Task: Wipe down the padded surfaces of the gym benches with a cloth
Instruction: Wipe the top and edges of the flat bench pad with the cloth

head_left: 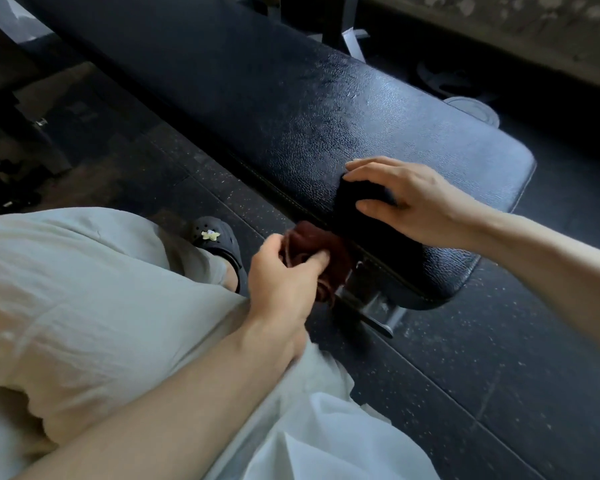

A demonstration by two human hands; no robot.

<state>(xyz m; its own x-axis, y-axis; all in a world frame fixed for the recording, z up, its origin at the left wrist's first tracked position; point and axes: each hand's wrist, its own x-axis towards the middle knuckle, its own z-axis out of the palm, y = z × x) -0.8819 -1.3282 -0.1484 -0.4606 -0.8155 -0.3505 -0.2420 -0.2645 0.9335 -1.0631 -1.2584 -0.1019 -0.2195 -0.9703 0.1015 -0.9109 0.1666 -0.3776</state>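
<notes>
Gym floor [465, 393]: dark rubber tiles, pale-speckled, running under everything; pale wall strip at top right. Bench [291, 109]: long black padded top running diagonally from upper left to lower right, textured vinyl, stitched seam along the near edge, metal foot visible under the near end. Sheen on the pad near its end is patchy; cannot tell whether that is moisture from wiping or just light. Person stands at the near side, pale loose clothing filling lower left, one dark clog [219, 244] on the floor beside the bench. Cloth [326, 251]: one piece as far as can be judged, dark where it lies over the pad top, reddish-brown where it hangs off the near edge. Right hand [406, 199]: fingers spread and nearly straight, pressing the cloth flat on the pad near the end, not curled round it. Left hand [284, 271]: fingers and thumb closed round the bunched hanging part, just below the pad edge. Judgement: cloth being arranged or wiping just under way at this end; the long upper stretch of pad looks yet to be covered, other benches not in view, so most of the task remains.
</notes>
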